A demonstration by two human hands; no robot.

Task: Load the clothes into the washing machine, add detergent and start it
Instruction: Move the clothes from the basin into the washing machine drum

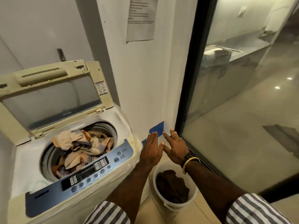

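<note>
White top-loading washing machine (123, 126), lid up; tan and grey clothes (82, 147) in drum. Right of it: left hand (151, 150), right hand (175, 147), fingers straight, empty, above white plastic bucket (192, 197) holding brown cloth (171, 185).

Head-worn view, angled down, close above washing machine (69, 159)

One washing machine (64, 151) is seen, with one lid (53, 97) up. One white bucket (174, 206) is seen. Two hands are counted, a left hand (151, 151) and a right hand (176, 147). One paper (140, 18) is seen on the wall.
</note>
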